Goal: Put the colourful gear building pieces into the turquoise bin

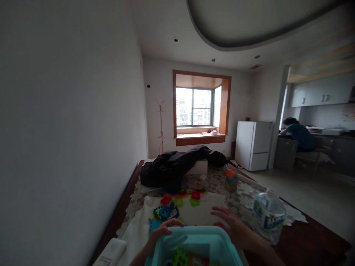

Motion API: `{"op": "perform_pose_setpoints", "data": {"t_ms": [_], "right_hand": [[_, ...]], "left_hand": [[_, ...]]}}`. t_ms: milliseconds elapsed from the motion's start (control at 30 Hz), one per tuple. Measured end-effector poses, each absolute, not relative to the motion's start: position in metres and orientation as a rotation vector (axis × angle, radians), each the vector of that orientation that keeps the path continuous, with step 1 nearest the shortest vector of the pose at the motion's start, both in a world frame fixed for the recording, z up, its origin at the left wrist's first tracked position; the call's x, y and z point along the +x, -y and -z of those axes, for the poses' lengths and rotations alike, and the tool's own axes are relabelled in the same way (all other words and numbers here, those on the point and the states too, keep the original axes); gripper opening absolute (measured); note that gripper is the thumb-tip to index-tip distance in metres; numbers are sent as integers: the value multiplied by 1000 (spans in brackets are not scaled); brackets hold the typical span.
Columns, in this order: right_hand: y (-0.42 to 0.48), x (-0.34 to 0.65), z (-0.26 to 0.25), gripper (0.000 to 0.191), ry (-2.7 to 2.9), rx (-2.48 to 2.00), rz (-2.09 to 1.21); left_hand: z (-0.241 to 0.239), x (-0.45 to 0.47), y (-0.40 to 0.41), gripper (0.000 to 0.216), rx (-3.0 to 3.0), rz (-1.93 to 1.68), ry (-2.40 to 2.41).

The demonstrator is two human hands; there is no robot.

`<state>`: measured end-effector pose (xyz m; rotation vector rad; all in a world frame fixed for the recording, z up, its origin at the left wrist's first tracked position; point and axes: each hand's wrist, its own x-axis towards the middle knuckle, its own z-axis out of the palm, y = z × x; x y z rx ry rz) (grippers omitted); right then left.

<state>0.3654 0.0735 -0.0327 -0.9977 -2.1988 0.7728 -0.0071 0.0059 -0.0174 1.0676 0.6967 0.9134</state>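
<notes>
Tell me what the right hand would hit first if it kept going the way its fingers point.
The right hand points left across the cloth, beyond the teal bin. It would probably meet the blue-and-green toy pieces first, though depth is unclear.

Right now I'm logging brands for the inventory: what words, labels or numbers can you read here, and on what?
None can be read.
Bottle: a blue and white label, its print too blurred to read.
White remote at the table's near left: faint marks, too small to read.
Fridge, teal bin, toy pieces: no lettering shows.
</notes>
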Motion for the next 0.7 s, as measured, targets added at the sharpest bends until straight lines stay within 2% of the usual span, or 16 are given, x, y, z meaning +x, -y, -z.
{"op": "perform_pose_setpoints", "data": {"t_ms": [67,167,433,700], "right_hand": [[-76,374,64,56,2280,-1141,-725],[-70,375,92,51,2272,-1245,-581],[-65,376,87,56,2473,-1216,-435],[-108,371,96,41,2531,-958,-450]], "left_hand": [[19,-5,-5,41,1027,-978,-722],[17,-1,-2,44,1004,-1002,-745],[11,-2,-2,48,1024,-996,-781],[9,1,3,40,1055,-983,-759]]}}
